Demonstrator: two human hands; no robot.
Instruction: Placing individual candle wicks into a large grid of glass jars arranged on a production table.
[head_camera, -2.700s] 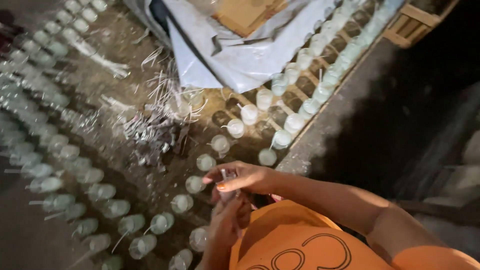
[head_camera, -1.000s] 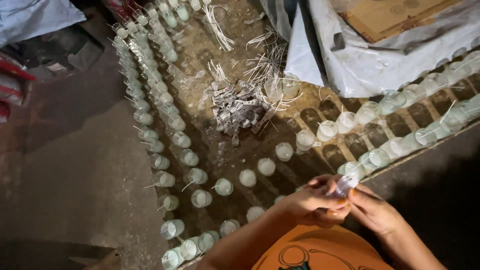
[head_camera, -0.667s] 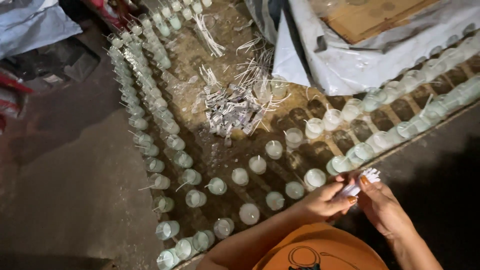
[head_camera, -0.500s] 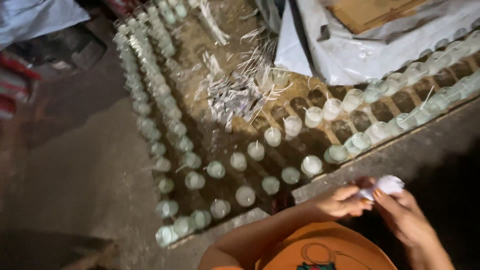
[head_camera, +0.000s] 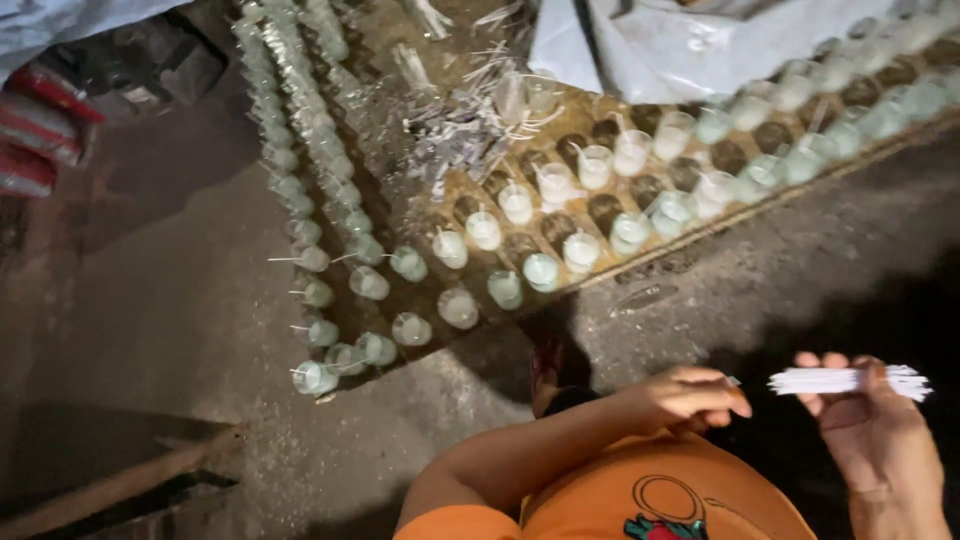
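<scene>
Wicks (head_camera: 850, 380), a thin white bundle, are pinched level between the thumb and fingers of the right hand (head_camera: 880, 435) at the lower right of the frame, ends aligned so single strands can be drawn. The left hand (head_camera: 690, 398) is curled just beside it, fingertips pressed together; whether a strand is nipped cannot be told. Glass cups (head_camera: 520, 270) are ranked across a tray (head_camera: 700, 235) at upper centre. Compared with half a second earlier, the bundle has been lifted clear and the hands separated.
</scene>
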